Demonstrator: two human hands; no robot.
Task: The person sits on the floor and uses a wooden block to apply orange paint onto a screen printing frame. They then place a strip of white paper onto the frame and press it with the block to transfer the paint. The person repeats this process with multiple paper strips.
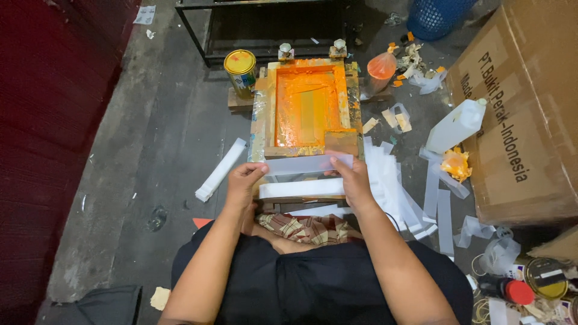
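Observation:
A thin white plastic strip [304, 164] is stretched between my two hands just in front of a wooden screen-printing frame [260, 114] coated with orange ink. My left hand [244, 183] pinches the strip's left end and my right hand [351, 180] pinches its right end. Under the strip lies a stack of the same white strips [301, 188] on the frame's near edge. A flat wooden squeegee [341, 142] rests at the frame's near right corner.
A yellow-lidded paint can [240, 71] stands left of the frame. Loose white strips [391, 186] spread to the right, another bundle [220, 170] to the left. A white plastic bottle [456, 126] and a big cardboard box [530, 102] sit right. More tins [545, 277] lie bottom right.

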